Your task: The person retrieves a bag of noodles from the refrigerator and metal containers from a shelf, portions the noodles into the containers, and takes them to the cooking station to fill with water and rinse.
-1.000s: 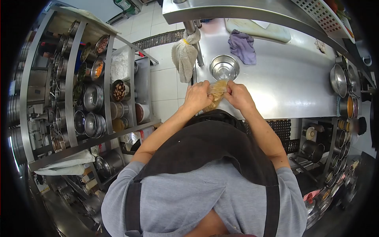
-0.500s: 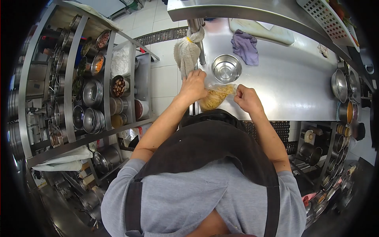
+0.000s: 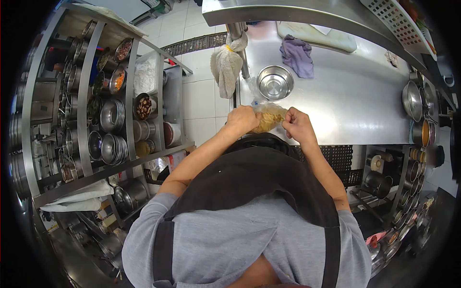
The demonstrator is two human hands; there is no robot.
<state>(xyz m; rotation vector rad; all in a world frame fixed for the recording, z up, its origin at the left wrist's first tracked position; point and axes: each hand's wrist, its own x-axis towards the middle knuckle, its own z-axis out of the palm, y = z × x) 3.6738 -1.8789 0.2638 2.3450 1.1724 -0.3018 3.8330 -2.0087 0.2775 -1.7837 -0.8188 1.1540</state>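
Between my hands, over the front edge of the steel table, is a clear plastic bag (image 3: pixel 270 118) with yellow-brown pieces inside. My left hand (image 3: pixel 242 119) is closed on the bag's left side, its fingertips partly hidden. Thumb and fingers of my right hand (image 3: pixel 298 126) pinch the bag's right edge. Just beyond the bag stands a round steel bowl (image 3: pixel 275 82) with nothing visible in it. A crumpled purple cloth (image 3: pixel 297 56) lies behind the bowl, to the right.
A steel table (image 3: pixel 355 105) extends rightward, with a cutting board (image 3: pixel 317 37) at its back under a raised shelf (image 3: pixel 288 10). A light towel (image 3: pixel 226 67) hangs on the table's left post. Racks of bowls (image 3: pixel 113 115) stand at the left; pans (image 3: pixel 412 100) are at the right.
My left hand has moved off the bag's upper left and back down toward its side. The bag has turned and looks more bunched between my hands.
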